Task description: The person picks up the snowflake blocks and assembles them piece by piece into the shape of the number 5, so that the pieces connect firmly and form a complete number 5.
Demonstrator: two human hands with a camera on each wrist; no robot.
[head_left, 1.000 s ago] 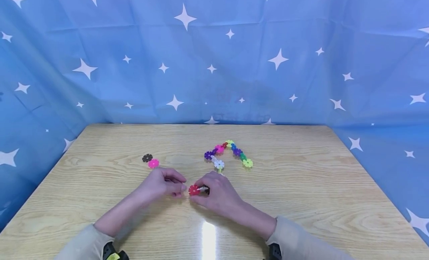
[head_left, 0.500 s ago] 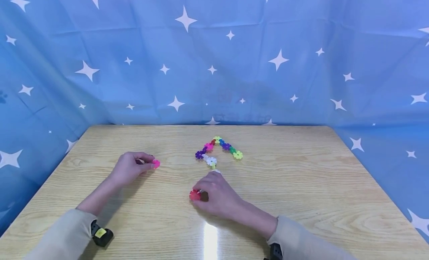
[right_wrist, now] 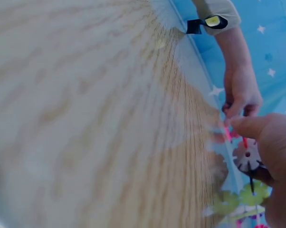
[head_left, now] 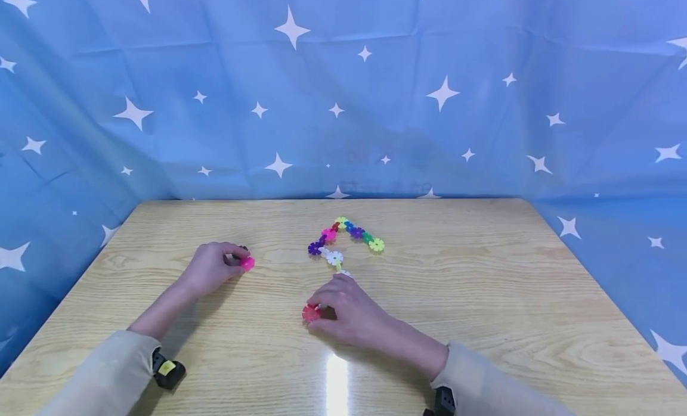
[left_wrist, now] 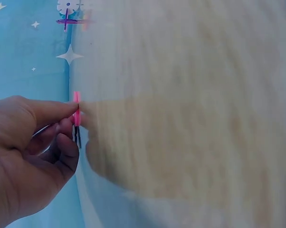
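At the table's left, my left hand [head_left: 211, 267] pinches a pink snowflake disc [head_left: 247, 264] between thumb and fingers. A black snowflake disc [head_left: 244, 248] is beside it, partly covered by the fingers; its dark edge also shows under the pink disc [left_wrist: 77, 108] in the left wrist view. My right hand [head_left: 346, 312] grips a red snowflake disc [head_left: 310, 313] near the table's middle. Behind that hand lies a bent chain of linked colored discs [head_left: 356, 232], its near end running toward the right hand. A white disc [right_wrist: 246, 154] shows at the right fingers in the right wrist view.
The wooden table [head_left: 483, 297] spreads out under both hands. A blue star-printed cloth [head_left: 386, 124] hangs along its back edge and at the sides. Each wrist wears a black strap device [head_left: 169, 371].
My left hand has moved from beside the right hand leftward to the pink disc and taken hold of it. The chain has shifted left; the right hand stays nearly in place with the red disc.
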